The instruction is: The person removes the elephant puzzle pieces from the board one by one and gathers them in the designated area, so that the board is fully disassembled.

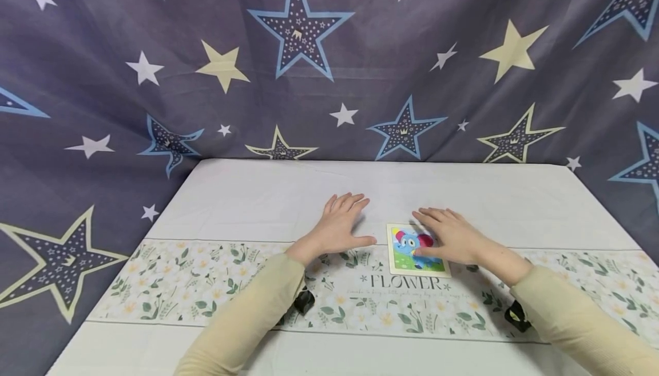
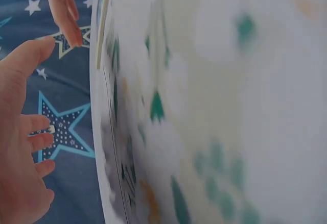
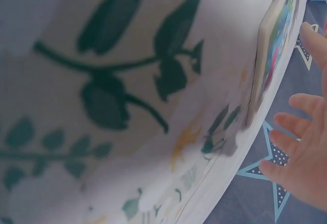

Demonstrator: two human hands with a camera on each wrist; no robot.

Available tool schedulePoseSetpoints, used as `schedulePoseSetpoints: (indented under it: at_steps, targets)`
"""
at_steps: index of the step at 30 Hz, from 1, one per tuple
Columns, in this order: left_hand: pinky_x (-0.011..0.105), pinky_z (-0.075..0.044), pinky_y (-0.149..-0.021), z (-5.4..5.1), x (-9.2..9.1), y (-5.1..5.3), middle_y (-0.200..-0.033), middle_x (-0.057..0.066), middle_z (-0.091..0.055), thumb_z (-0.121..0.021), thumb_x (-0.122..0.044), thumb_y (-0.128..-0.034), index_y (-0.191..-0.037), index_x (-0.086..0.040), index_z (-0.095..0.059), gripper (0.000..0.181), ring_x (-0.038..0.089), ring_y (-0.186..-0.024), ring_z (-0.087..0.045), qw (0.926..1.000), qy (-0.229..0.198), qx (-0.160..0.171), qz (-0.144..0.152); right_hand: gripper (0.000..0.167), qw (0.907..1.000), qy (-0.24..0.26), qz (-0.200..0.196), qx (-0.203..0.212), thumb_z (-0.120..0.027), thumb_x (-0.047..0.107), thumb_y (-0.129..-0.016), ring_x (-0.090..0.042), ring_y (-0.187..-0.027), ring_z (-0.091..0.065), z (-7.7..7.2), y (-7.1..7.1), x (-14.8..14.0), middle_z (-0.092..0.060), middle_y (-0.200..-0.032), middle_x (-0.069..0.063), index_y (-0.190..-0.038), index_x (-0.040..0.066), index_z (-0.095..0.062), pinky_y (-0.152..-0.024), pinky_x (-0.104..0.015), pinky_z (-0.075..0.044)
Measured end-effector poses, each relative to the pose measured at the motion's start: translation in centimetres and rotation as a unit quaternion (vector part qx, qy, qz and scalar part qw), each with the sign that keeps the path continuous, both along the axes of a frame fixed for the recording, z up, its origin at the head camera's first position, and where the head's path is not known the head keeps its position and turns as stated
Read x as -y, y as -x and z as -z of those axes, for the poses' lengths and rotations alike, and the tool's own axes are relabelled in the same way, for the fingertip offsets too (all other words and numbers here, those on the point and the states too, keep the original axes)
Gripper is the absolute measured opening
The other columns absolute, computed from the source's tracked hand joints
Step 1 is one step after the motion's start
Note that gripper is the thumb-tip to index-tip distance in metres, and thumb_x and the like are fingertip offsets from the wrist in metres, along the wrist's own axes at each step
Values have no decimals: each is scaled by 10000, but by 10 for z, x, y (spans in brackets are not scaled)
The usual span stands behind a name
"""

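Observation:
A square picture board (image 1: 418,253) with a pale border lies flat on the table; it shows a blue elephant with pink ears on green ground. My right hand (image 1: 453,237) is over its right side, fingers spread, covering part of the picture. In the right wrist view the board (image 3: 278,38) appears edge-on, with the right hand (image 3: 301,142) apart from it. To the board's left, my left hand (image 1: 341,228) has its fingers extended and thumb pointing toward the board. The left wrist view shows the left hand (image 2: 23,132) holding nothing.
A white cloth with a printed floral band (image 1: 206,284) and the word FLOWER covers the table (image 1: 268,193). Dark wrist devices (image 1: 304,301) sit under both sleeves. Behind the table hangs a grey curtain (image 1: 360,50) patterned with stars.

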State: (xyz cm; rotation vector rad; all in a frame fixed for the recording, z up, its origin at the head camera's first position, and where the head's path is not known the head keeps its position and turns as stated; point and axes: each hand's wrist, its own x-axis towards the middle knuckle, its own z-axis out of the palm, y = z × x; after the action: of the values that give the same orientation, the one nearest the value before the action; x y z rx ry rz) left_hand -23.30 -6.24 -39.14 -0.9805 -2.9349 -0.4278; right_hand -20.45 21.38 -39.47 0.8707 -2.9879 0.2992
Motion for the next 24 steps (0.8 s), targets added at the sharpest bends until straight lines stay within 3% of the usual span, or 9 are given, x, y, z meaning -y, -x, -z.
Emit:
schedulePoseSetpoints:
  at_steps: [7,14,24]
  targets:
    - [453,-203,-1069,1,-16,0,-1425,47,-341,-625,-539,-769,-1400,-122,-335,810,246,-1301,-314,9992,-277,279,4,811,9994,298,60,165,-643,548,-749,-381,-1169,-460,4,1,2,-461,-1313,-185,-1341,38,-429,-954,-548,-337]
    - [407,-346,-993,2,-28,-3,-1337,21,-447,-644,-483,-779,-1363,-150,-407,713,210,-1210,-442,9983,-167,548,61,802,9979,591,190,177,-670,551,-723,-359,-1140,-483,10,3,1,-497,-1263,-172,-1298,26,-477,-938,-523,-371]
    - [327,-413,-927,4,-42,-5,-1203,2,-543,-667,-414,-780,-1271,-133,-518,586,160,-1099,-520,9969,-274,734,83,735,9934,1051,378,271,-720,491,-703,-292,-1069,-515,14,2,3,-543,-1172,-114,-1250,38,-530,-895,-484,-413]
